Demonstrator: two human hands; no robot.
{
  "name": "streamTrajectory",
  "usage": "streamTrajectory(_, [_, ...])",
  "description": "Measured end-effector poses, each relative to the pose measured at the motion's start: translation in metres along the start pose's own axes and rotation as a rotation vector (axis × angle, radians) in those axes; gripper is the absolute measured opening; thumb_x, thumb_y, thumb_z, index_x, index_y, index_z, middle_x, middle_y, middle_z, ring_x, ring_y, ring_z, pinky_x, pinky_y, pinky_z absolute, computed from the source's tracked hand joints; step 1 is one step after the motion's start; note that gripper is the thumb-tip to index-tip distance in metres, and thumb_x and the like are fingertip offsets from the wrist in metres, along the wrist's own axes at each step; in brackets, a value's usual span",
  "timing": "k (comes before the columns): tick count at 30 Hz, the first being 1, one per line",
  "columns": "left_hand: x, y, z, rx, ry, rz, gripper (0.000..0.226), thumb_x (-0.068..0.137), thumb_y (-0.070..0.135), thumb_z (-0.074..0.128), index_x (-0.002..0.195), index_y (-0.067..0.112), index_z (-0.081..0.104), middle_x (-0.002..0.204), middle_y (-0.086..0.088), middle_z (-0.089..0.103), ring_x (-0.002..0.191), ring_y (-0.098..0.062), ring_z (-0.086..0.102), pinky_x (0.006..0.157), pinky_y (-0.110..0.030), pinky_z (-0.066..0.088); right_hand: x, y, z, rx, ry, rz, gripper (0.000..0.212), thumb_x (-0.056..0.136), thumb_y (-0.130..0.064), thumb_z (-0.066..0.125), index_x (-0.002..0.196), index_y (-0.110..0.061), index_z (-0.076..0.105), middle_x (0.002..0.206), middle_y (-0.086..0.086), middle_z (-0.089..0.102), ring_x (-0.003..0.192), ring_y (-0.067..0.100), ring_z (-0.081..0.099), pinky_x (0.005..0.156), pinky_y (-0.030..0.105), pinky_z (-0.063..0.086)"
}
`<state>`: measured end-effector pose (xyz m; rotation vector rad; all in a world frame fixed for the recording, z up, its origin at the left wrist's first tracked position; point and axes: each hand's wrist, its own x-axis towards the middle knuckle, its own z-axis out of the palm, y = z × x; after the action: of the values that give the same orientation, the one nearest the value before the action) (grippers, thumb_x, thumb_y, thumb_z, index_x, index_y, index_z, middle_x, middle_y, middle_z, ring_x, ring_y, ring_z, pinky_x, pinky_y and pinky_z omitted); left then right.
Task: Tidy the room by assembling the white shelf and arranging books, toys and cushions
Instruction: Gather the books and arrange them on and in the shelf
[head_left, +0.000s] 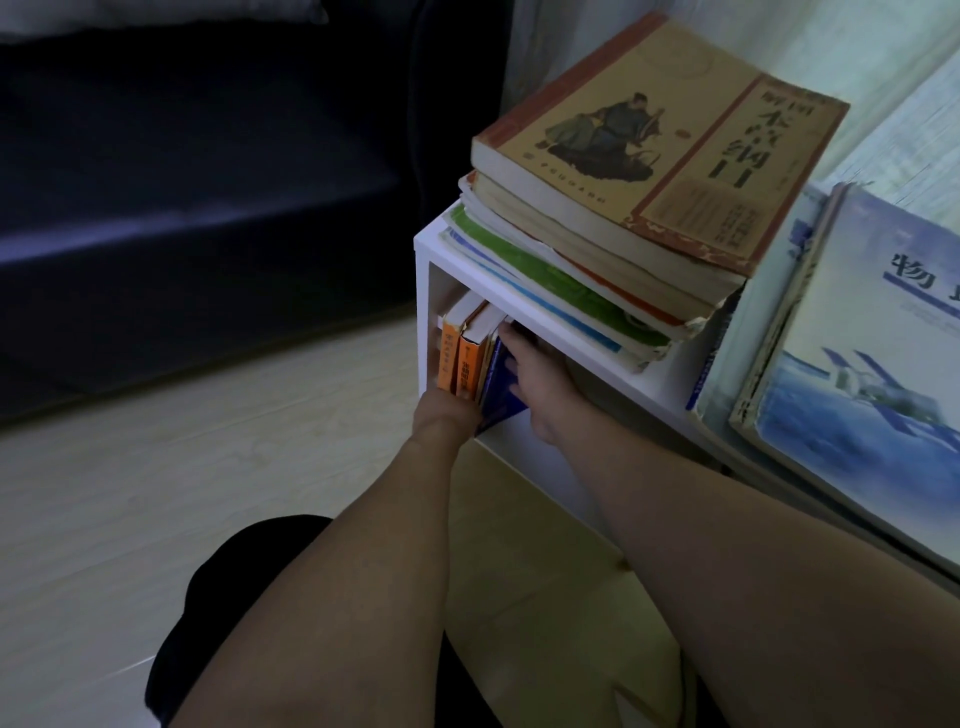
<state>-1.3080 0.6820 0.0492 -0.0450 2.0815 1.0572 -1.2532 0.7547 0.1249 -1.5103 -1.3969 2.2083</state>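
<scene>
The shelf (566, 322) is white. Two books (457, 364) inside are orange, one book (498, 379) is dark blue. The sofa (208, 208) is dark blue.

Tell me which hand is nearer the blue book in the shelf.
Right. The right hand lies against the blue book; the left hand sits below the orange books beside it.

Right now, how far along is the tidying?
Done: the white shelf stands assembled, with a stack of books on top. In hand: both hands, left hand and right hand, are setting upright books into its compartment. Left: the compartment is only partly filled; toys and cushions aren't in view.
</scene>
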Motion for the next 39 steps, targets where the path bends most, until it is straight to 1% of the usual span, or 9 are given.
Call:
streamTrajectory(3, [-0.001, 0.001, -0.004, 0.015, -0.023, -0.006, 0.039, 0.087, 0.008, 0.061, 0.126, 0.006, 0.058, 0.116, -0.016, 0.064, 0.108, -0.033, 0.059, 0.093, -0.041, 0.052, 0.010, 0.008, -0.002, -0.077, 0.046, -0.064, 0.077, 0.079, -0.053, 0.067, 0.144, -0.024, 0.038, 0.143, 0.003, 0.047, 0.129, 0.020, 0.046, 0.107, 0.039, 0.038])
streamTrajectory(10, [-0.002, 0.004, -0.004, 0.046, -0.022, 0.006, 0.036, 0.089, 0.009, 0.060, 0.125, 0.007, 0.058, 0.118, -0.016, 0.063, 0.109, -0.033, 0.059, 0.096, -0.045, 0.051, 0.005, 0.003, -0.004, -0.100, -0.002, -0.069, 0.063, 0.090, -0.043, 0.058, 0.145, -0.021, 0.038, 0.143, 0.005, 0.047, 0.129, 0.022, 0.045, 0.094, 0.032, 0.037])
streamTrajectory(16, [-0.017, 0.010, -0.010, 0.184, -0.036, 0.066, 0.035, 0.093, 0.017, 0.058, 0.128, 0.010, 0.056, 0.121, -0.014, 0.061, 0.111, -0.031, 0.059, 0.095, -0.040, 0.051, 0.002, 0.011, -0.008, -0.085, 0.043, -0.061, 0.088, 0.071, -0.058, 0.070, 0.145, -0.029, 0.034, 0.142, 0.003, 0.047, 0.128, 0.021, 0.047, 0.102, 0.040, 0.039])
streamTrajectory(21, [-0.046, 0.019, -0.036, 0.531, -0.149, 0.173, 0.031, 0.092, 0.014, 0.058, 0.122, 0.011, 0.058, 0.113, -0.010, 0.061, 0.100, -0.023, 0.057, 0.086, -0.033, 0.048, -0.041, 0.007, -0.019, -0.181, 0.008, -0.053, 0.049, 0.096, -0.036, 0.051, 0.141, -0.022, 0.039, 0.137, 0.004, 0.051, 0.126, 0.022, 0.047, 0.106, 0.039, 0.037])
streamTrajectory(24, [-0.076, 0.028, -0.056, 0.610, -0.130, 0.226, 0.027, 0.094, 0.011, 0.054, 0.120, 0.009, 0.062, 0.119, -0.012, 0.062, 0.105, -0.025, 0.058, 0.086, -0.032, 0.046, -0.082, 0.008, -0.035, -0.314, -0.020, -0.049, 0.037, 0.100, -0.027, 0.045, 0.135, -0.013, 0.045, 0.110, 0.002, 0.059, 0.107, 0.020, 0.052, 0.096, 0.036, 0.037])
streamTrajectory(27, [-0.111, 0.042, -0.068, 0.669, -0.151, 0.309, 0.030, 0.095, 0.010, 0.050, 0.122, 0.010, 0.063, 0.125, -0.009, 0.061, 0.113, -0.023, 0.056, 0.086, -0.028, 0.041, -0.113, 0.007, -0.050, -0.467, -0.075, -0.027, 0.034, 0.100, -0.021, 0.046, 0.130, -0.006, 0.051, 0.113, 0.008, 0.060, 0.108, 0.022, 0.054, 0.096, 0.036, 0.038])
streamTrajectory(32, [-0.165, 0.083, -0.069, 0.771, -0.249, 0.361, 0.029, 0.092, 0.005, 0.048, 0.113, 0.011, 0.067, 0.109, -0.012, 0.067, 0.089, -0.022, 0.065, 0.081, -0.039, 0.058, -0.161, -0.016, -0.088, -0.750, -0.267, -0.037, 0.027, 0.099, -0.008, 0.042, 0.121, -0.003, 0.058, 0.099, 0.006, 0.060, 0.096, 0.023, 0.054, 0.079, 0.028, 0.044])
streamTrajectory(35, [-0.204, 0.117, -0.058, 0.753, -0.271, 0.410, 0.030, 0.094, 0.000, 0.039, 0.108, 0.009, 0.063, 0.103, -0.016, 0.065, 0.089, -0.031, 0.068, 0.080, -0.047, 0.059, -0.185, -0.044, -0.111, -0.738, -0.221, -0.038, 0.027, 0.100, -0.006, 0.040, 0.119, -0.005, 0.058, 0.121, 0.018, 0.061, 0.110, 0.030, 0.061, 0.095, 0.038, 0.050])
streamTrajectory(39, [-0.241, 0.150, -0.029, 0.625, -0.246, 0.579, 0.032, 0.096, -0.006, 0.035, 0.114, 0.002, 0.060, 0.097, -0.015, 0.064, 0.075, -0.026, 0.066, 0.065, -0.034, 0.058, -0.210, -0.080, -0.143, -0.616, -0.226, 0.007, 0.031, 0.100, -0.021, 0.045, 0.120, 0.000, 0.057, 0.111, 0.016, 0.066, 0.089, 0.026, 0.067, 0.080, 0.034, 0.056])
